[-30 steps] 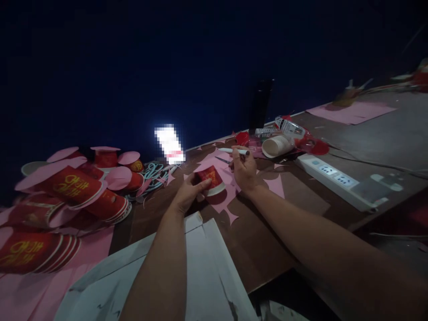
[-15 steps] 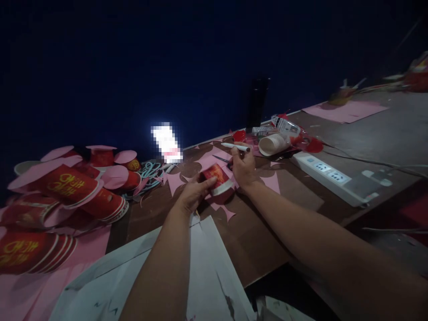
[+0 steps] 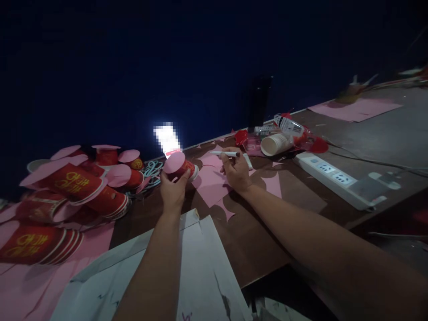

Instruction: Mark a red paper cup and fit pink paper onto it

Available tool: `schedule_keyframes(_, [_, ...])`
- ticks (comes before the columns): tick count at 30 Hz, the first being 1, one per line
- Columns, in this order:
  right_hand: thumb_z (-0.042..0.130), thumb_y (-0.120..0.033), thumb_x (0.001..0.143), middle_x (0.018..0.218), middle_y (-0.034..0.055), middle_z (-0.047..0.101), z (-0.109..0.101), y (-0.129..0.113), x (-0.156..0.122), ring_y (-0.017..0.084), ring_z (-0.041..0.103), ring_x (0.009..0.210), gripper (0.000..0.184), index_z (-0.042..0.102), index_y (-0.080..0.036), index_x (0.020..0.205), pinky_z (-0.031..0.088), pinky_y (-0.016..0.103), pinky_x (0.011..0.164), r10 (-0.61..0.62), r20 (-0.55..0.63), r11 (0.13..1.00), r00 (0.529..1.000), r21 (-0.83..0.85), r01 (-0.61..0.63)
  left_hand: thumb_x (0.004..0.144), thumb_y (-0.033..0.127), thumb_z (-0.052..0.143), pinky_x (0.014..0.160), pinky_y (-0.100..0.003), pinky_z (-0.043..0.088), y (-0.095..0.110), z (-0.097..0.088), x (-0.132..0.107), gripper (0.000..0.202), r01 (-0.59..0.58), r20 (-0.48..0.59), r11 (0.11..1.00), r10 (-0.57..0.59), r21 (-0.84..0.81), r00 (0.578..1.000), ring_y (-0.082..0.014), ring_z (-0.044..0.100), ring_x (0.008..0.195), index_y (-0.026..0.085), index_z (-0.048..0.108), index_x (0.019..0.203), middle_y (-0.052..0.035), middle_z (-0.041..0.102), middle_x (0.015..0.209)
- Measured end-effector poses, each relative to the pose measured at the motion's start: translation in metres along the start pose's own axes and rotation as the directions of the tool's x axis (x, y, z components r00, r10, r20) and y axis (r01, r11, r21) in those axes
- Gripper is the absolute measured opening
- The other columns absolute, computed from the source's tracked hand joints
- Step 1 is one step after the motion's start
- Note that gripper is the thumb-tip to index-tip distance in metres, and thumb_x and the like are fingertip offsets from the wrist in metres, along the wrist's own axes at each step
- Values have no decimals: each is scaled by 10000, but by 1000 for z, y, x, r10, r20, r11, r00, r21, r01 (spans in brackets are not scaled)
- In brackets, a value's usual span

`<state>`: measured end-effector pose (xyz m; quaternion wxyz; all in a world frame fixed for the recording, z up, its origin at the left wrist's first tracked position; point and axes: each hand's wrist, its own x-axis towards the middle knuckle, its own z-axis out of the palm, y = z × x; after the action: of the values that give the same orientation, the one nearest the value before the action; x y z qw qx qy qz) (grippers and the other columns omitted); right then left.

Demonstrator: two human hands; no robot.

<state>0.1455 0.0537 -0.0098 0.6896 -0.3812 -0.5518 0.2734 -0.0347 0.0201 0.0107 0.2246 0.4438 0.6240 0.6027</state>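
Note:
My left hand (image 3: 173,191) is closed around a small red paper cup (image 3: 187,167), which lies tilted on its side in the grip. A pink paper disc (image 3: 174,162) covers the cup's end facing left. Held between the fingers of my right hand (image 3: 236,173) is a white marker pen (image 3: 228,154), its dark end pointing right. Beneath that hand lies a cut pink paper sheet (image 3: 211,186) with curved notches. A small white tube-like thing (image 3: 248,161) shows just behind the right hand, partly hidden.
Red paper cups (image 3: 78,183) with pink discs are heaped on the left. A lit, blurred screen (image 3: 168,138) stands at the back. To the right are stacked white cups (image 3: 274,145), a plastic wrapper (image 3: 294,127) and a power strip (image 3: 334,180). A white box (image 3: 207,263) lies in front.
My left hand has moved left and up with the cup, turning it so its pink disc shows. My right hand has shifted slightly left and down with the marker pen.

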Motion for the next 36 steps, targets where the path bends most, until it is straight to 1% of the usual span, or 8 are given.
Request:
schedule_keyframes(4, [581, -393, 861, 727, -31, 576, 1, 6, 1, 78, 518, 501, 240, 516, -210, 1002, 420, 200, 472, -17, 13, 999, 1000, -50, 17, 592, 361, 804, 885, -366, 506, -6, 2, -3, 686, 5, 101, 996, -14, 86, 995, -235, 640, 999, 172, 536, 1195, -125, 638, 1168])
schedule_keyframes(7, [576, -367, 862, 752, -25, 587, 1, 5, 1, 82, 527, 517, 224, 514, -207, 1005, 435, 206, 487, -8, 29, 998, 1000, -62, 10, 614, 381, 783, 909, -384, 481, -13, 3, -2, 683, -31, 184, 977, -9, 213, 983, -253, 625, 1034, 215, 536, 1228, -106, 645, 1168])
schedule_keyframes(12, [559, -367, 865, 783, -15, 590, 1, -1, -1, 81, 523, 511, 203, 523, -210, 989, 438, 211, 481, 9, 44, 998, 999, -66, -6, 653, 342, 742, 899, -402, 467, -10, 5, -3, 628, -44, 222, 935, -38, 351, 974, -284, 612, 1049, 245, 544, 1242, -102, 651, 1163])
schedule_keyframes(19, [561, -356, 863, 804, -4, 588, 1, 0, -2, 90, 518, 549, 198, 538, -206, 990, 441, 222, 521, -3, 45, 994, 999, -108, 8, 641, 416, 750, 856, -374, 478, -1, 12, -6, 581, -105, 225, 929, 24, 355, 974, -268, 630, 963, 228, 589, 1167, -103, 670, 1085])
schedule_keyframes(24, [570, -385, 855, 780, -2, 577, -1, 5, 2, 103, 509, 568, 217, 537, -198, 959, 436, 237, 543, -1, -15, 990, 1000, -141, -1, 639, 438, 747, 841, -380, 481, -6, 17, -5, 582, -137, 251, 919, 44, 370, 967, -253, 632, 889, 219, 591, 1155, -100, 676, 1019])
schedule_keyframes(30, [555, -388, 865, 714, -20, 555, -3, 7, 1, 106, 490, 537, 220, 539, -195, 971, 425, 240, 535, -10, -6, 983, 1000, -181, 9, 616, 444, 769, 864, -375, 472, -11, 19, -4, 620, -120, 249, 931, 33, 344, 968, -241, 625, 894, 215, 581, 1160, -109, 661, 1050])
schedule_keyframes(33, [556, -383, 864, 723, -15, 561, -3, 6, 0, 106, 489, 542, 218, 541, -192, 966, 425, 241, 541, -20, -2, 980, 1000, -198, 19, 609, 486, 772, 874, -346, 471, -12, 18, -2, 683, -105, 268, 960, 32, 261, 963, -229, 620, 942, 217, 553, 1197, -110, 636, 1121])
schedule_keyframes(36, [561, -385, 861, 741, -11, 570, -3, 6, 1, 107, 492, 547, 225, 540, -195, 978, 426, 243, 544, -17, -16, 981, 1000, -191, 14, 715, 575, 652, 910, -314, 452, -14, 11, 2, 596, -73, 175, 985, 46, 155, 983, -207, 600, 1012, 217, 553, 1181, -99, 613, 1165])
